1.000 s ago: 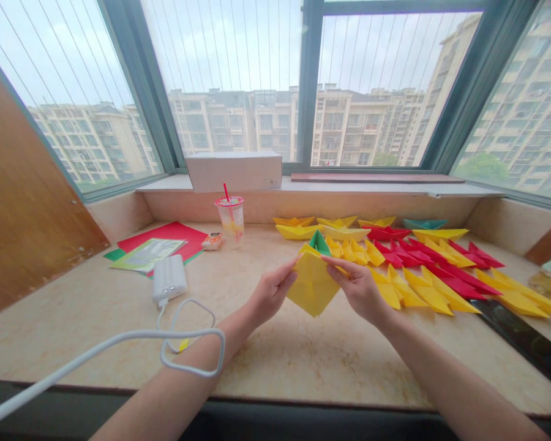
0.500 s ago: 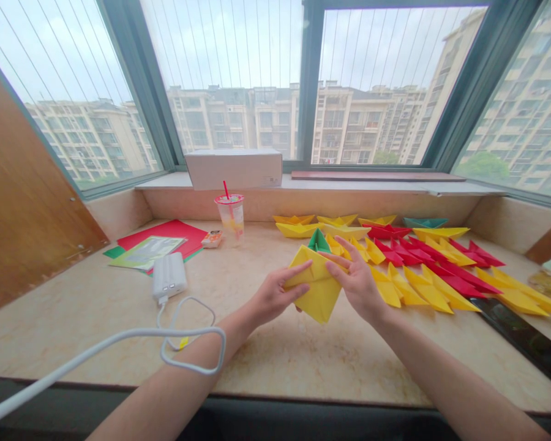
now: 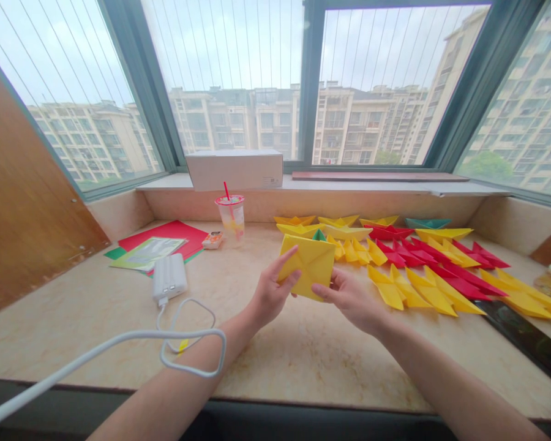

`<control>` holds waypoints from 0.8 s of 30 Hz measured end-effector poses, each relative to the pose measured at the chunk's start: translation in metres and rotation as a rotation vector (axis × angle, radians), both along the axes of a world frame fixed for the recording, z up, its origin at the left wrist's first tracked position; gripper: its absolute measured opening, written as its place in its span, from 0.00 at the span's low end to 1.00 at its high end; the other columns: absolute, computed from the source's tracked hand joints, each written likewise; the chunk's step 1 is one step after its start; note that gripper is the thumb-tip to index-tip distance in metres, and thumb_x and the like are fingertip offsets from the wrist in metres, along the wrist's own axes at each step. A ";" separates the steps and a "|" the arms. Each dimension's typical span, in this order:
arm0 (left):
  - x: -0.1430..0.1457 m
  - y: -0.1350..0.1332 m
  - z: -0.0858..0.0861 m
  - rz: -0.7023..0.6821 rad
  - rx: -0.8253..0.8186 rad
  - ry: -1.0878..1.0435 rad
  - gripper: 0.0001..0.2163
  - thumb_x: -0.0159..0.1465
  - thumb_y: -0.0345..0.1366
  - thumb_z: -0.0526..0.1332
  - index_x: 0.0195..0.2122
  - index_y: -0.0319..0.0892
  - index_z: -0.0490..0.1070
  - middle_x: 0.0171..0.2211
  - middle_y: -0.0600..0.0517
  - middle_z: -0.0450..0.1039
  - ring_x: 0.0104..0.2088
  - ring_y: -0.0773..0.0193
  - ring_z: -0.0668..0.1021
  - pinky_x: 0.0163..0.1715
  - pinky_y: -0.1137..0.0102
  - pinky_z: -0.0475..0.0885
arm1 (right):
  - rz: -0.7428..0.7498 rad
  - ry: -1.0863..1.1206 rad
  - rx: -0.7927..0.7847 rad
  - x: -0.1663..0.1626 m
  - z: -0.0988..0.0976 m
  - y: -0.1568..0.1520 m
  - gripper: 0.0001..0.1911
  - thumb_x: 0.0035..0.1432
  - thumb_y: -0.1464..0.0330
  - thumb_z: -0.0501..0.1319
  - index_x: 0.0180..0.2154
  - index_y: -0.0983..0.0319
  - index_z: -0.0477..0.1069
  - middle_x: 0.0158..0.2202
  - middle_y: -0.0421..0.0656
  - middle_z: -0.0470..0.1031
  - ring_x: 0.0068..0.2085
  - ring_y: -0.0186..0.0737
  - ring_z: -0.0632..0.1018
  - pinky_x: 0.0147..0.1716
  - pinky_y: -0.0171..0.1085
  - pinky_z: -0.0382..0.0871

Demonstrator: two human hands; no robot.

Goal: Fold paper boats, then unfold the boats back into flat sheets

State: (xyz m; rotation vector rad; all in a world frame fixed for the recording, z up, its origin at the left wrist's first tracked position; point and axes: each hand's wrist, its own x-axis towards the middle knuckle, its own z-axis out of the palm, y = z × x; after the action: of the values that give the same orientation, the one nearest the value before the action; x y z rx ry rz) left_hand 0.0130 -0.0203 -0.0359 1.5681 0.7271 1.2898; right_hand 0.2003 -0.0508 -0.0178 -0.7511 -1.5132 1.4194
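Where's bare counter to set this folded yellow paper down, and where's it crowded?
Bare counter lies nearer than the left hand and right hand, right of the white cable loop, up to the near edge. Another free patch: between power bank, cup and the folded yellow paper. Crowded: the right side, covered with red and yellow paper boats.

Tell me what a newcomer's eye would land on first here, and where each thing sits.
The folded yellow paper stands out first, held up at the centre between the left hand and the right hand. Just right of it, a spread of red and yellow paper boats lies in rows on the stone counter. To the left sit a white power bank and, behind it, a plastic cup with a red straw.
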 end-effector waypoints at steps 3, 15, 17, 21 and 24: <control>-0.001 0.000 0.000 0.044 0.046 0.111 0.28 0.65 0.43 0.61 0.66 0.49 0.57 0.51 0.46 0.74 0.28 0.69 0.75 0.24 0.75 0.73 | -0.010 -0.008 -0.023 0.002 -0.003 0.002 0.21 0.55 0.56 0.67 0.46 0.61 0.74 0.43 0.46 0.79 0.41 0.42 0.80 0.42 0.41 0.74; -0.007 -0.002 0.008 0.088 0.219 0.310 0.31 0.66 0.43 0.60 0.68 0.43 0.52 0.50 0.43 0.74 0.41 0.57 0.78 0.41 0.66 0.74 | -0.047 -0.097 0.063 0.004 -0.007 0.002 0.18 0.59 0.55 0.64 0.42 0.63 0.74 0.34 0.45 0.80 0.32 0.40 0.81 0.30 0.37 0.74; -0.009 -0.002 0.005 0.036 0.197 0.340 0.35 0.66 0.44 0.60 0.70 0.43 0.47 0.47 0.44 0.75 0.35 0.60 0.78 0.35 0.69 0.74 | -0.070 -0.117 0.099 0.004 -0.007 0.001 0.19 0.61 0.53 0.61 0.40 0.63 0.75 0.31 0.45 0.79 0.30 0.40 0.80 0.31 0.37 0.73; -0.009 -0.003 0.004 -0.120 0.188 0.361 0.35 0.66 0.44 0.59 0.70 0.42 0.45 0.40 0.46 0.77 0.32 0.62 0.78 0.32 0.70 0.73 | -0.115 -0.149 0.171 0.005 -0.008 0.001 0.22 0.63 0.50 0.57 0.38 0.63 0.76 0.30 0.46 0.79 0.31 0.40 0.78 0.33 0.38 0.72; -0.008 -0.006 0.004 -0.224 0.187 0.354 0.30 0.68 0.44 0.56 0.68 0.42 0.50 0.35 0.49 0.76 0.29 0.65 0.76 0.28 0.72 0.71 | -0.113 -0.188 0.218 0.006 -0.012 0.005 0.24 0.62 0.49 0.56 0.35 0.62 0.77 0.30 0.45 0.80 0.31 0.40 0.78 0.33 0.38 0.72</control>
State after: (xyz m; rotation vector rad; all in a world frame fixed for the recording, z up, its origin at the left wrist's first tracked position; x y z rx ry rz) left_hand 0.0045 -0.0267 -0.0314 1.9997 0.6362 0.9474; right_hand 0.2068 -0.0457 -0.0297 -0.8384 -1.7096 1.1032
